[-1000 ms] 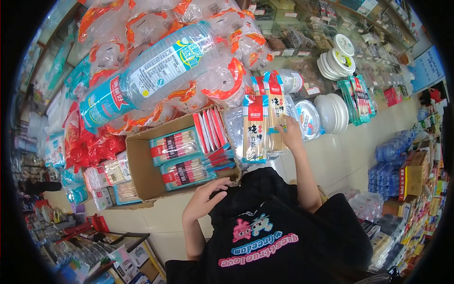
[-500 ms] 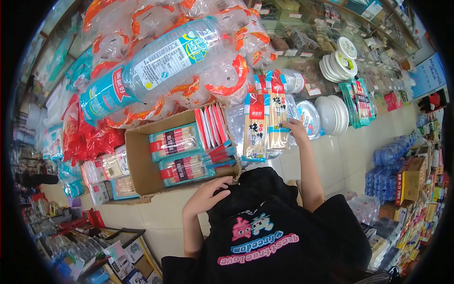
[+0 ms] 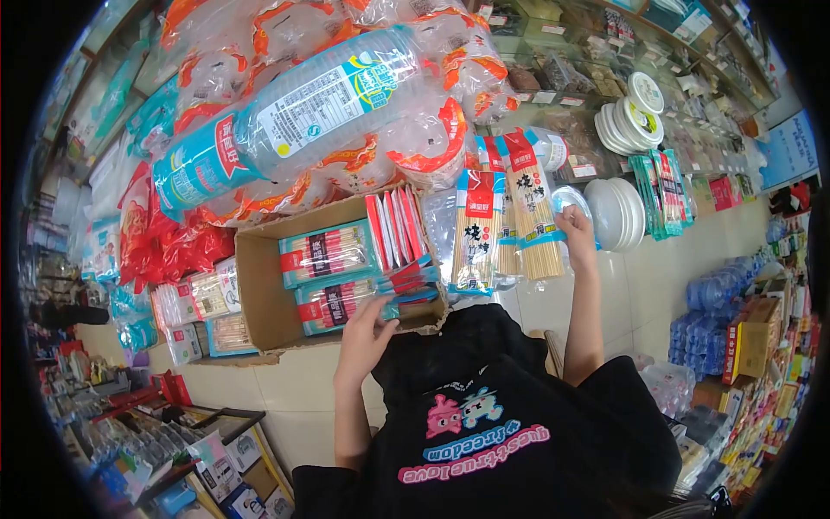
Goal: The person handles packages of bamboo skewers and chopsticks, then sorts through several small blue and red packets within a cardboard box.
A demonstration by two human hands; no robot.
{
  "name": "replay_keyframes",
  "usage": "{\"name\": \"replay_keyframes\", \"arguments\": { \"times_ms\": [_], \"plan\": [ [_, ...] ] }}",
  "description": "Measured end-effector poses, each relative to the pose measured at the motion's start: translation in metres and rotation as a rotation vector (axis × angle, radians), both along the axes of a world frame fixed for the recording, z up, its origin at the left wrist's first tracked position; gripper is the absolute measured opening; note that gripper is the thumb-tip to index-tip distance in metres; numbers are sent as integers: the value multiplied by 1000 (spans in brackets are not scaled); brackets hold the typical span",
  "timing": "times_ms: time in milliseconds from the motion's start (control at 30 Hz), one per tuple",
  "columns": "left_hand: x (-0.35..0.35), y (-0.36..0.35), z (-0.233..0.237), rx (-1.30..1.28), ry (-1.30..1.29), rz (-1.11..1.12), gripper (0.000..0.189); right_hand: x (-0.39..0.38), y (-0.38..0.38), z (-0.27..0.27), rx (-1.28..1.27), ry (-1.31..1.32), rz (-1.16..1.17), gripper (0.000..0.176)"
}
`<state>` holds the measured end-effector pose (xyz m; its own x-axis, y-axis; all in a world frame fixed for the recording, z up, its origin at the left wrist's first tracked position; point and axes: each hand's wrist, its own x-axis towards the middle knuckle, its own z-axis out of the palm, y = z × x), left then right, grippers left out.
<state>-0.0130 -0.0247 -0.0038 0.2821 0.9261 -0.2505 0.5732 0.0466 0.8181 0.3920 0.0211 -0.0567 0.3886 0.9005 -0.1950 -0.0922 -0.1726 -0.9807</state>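
My right hand pinches the right edge of a pack of bamboo skewers, which has a red top and a blue lower label and lies at a tilt. Left of it is another skewer pack, with more packs partly hidden beneath and behind. My left hand hovers at the near wall of a cardboard box, its thumb and fingers apart and nothing seen in them. Inside the box are blue-edged chopstick packs and a row of red-and-white packets.
Behind the box lies a large wrapped sleeve of clear cups on orange-and-clear packages. White lidded bowls, stacked plates and green packs stand to the right. Red bags are at the left; blue bottle packs are on the floor.
My right hand has shifted right and pulled the skewer pack's lower end that way, tilting it. My left hand has moved up to the box's near edge. The view has shifted slightly.
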Motion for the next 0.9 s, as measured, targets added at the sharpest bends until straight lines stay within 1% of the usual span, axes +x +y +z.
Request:
{"name": "replay_keyframes", "arguments": {
  "times_ms": [100, 167, 200, 300, 400, 433, 500, 567, 600, 700, 800, 867, 900],
  "plan": [
    [4, -1, -25, 131, 30, -31, 38, 4, -10, 6, 93, 93, 8, 21],
    [6, -4, -34, 189, 140, -68, 41, 2, -15, 10, 157, 208, 40, 21],
    [8, -5, -35, 218, 194, -88, 43, 1, -17, 14, 188, 266, 54, 21],
    [13, 0, -30, 201, 321, -174, 36, -16, -19, 22, 311, 435, 114, 21],
    [10, 1, -43, 179, 310, -233, 20, -67, -19, 50, 271, 549, 81, 23],
    [8, 3, -46, 200, 275, -248, 19, -78, -20, 48, 326, 591, 137, 23],
    [6, 4, -51, 240, 206, -277, 16, -100, -23, 41, 434, 672, 249, 30],
    [7, 6, -45, 173, 245, -284, 17, -131, -23, 52, 342, 689, 202, 23],
    [7, 6, -43, 138, 265, -291, 18, -145, -23, 56, 296, 697, 173, 24],
    [8, 5, -40, 172, 244, -279, 18, -168, -16, 30, 424, 673, 358, 26],
    [2, 4, -40, 284, 175, -285, 16, -187, -7, 14, 416, 457, 412, 30],
    [-3, 2, -26, 80, 86, -134, 20, -196, -4, 10, 420, 461, 432, 30],
    [-4, 2, -19, -22, 39, -58, 22, -200, -4, 17, 415, 484, 443, 30]
  ]
}}
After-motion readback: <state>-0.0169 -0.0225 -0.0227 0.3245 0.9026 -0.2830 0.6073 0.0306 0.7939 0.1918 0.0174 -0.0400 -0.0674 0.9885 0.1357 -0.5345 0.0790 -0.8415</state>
